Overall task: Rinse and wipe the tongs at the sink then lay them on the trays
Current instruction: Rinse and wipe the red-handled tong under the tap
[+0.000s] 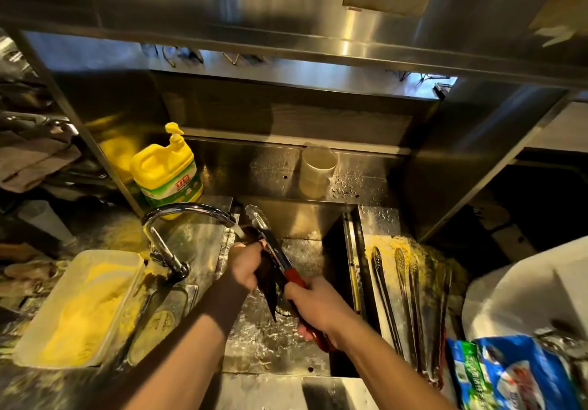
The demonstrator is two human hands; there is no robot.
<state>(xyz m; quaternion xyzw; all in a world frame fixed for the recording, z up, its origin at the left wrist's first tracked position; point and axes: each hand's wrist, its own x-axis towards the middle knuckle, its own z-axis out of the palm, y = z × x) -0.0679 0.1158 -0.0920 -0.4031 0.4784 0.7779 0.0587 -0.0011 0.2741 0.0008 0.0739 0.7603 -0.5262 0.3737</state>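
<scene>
Tongs [270, 244] with red-coated handles are being held slantwise over the steel sink [305, 215], their scalloped metal tips pointing up and away, just beside the faucet [187, 210] spout. The person's right hand [318, 306] is curling its grip firmly around the red handles, probably to steady the tool. The left hand [245, 266] is gripping a dark cloth [267, 285] and pressing it against the shiny metal arms, apparently wiping them where the thin stream of water is falling. The cloth's loose end is hanging down into the basin. On the wet bench to the right of the sink, several other tongs [404, 301] are lying side by side, likely already cleaned. No tray is clearly visible there. A yellow detergent jug [165, 177] is standing behind the faucet, and a plastic tub [82, 307] of yellow powder is sitting to the left.
</scene>
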